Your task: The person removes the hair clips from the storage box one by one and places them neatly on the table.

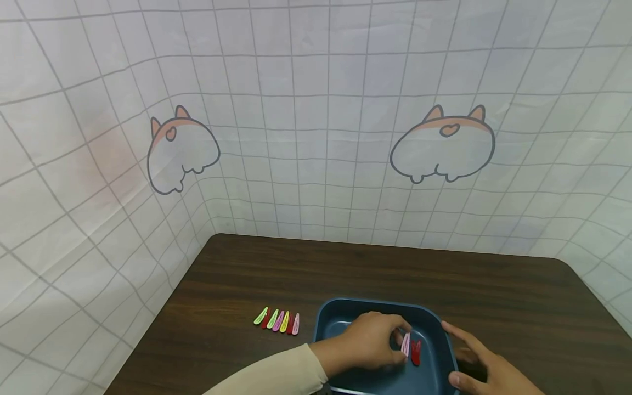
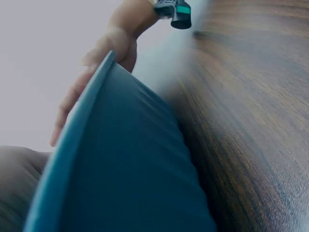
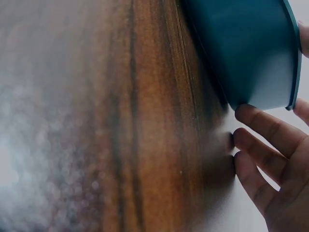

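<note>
My left hand (image 1: 367, 341) reaches into a dark blue tray (image 1: 340, 303) and pinches a pink hair clip (image 1: 406, 345) between thumb and fingers. Close to it on the tray floor lie red hair clips (image 1: 416, 355). At the tray's right side, my right hand (image 1: 494, 365) touches the rim with index finger and thumb spread apart. The right wrist view shows fairly straight fingers (image 3: 270, 128) of this hand against the tray's outer wall (image 3: 251, 53). In the left wrist view the tray wall (image 2: 120, 145) fills the middle, with the right hand (image 2: 104, 60) beyond it.
A row of several hair clips (image 1: 277, 320), green, red, purple, yellow and pink, lies left of the tray. Everything stands on a dark wooden table (image 1: 375, 269). Behind it hangs a white checked curtain (image 1: 306, 137) with animal drawings.
</note>
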A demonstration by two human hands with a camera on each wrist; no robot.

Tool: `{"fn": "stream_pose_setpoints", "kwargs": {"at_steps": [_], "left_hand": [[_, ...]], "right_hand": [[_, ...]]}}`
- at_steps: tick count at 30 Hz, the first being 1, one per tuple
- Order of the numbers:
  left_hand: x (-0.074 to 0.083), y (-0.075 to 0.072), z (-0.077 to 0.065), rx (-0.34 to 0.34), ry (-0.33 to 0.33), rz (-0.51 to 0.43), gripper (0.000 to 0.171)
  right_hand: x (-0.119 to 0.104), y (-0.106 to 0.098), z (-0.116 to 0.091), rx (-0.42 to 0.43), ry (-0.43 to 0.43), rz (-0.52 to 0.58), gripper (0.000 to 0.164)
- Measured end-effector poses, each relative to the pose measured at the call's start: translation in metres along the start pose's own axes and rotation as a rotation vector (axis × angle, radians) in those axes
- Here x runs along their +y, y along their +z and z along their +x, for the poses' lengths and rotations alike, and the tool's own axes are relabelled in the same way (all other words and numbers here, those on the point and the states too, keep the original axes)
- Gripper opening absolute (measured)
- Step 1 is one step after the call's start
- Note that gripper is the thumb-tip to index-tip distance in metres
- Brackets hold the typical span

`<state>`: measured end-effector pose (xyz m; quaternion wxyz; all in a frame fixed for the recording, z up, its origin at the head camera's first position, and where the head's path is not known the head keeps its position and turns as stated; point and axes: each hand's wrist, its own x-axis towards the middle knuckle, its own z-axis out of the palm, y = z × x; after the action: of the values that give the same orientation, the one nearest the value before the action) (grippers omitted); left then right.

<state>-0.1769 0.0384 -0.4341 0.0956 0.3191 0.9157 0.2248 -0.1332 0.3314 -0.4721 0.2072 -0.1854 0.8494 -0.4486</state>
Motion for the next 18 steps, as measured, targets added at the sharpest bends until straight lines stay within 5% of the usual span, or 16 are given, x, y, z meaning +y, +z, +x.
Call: {"fn": "stream_pose_setpoints", "kwargs": {"at_steps": [18], "left_hand": [[-0.023, -0.028, -0.025, 0.091, 0.055, -0.280, 0.052]], "right_hand": [[-0.002, 0.002, 0.000, -0.016, -0.030, 0.120, 0.078]]}}
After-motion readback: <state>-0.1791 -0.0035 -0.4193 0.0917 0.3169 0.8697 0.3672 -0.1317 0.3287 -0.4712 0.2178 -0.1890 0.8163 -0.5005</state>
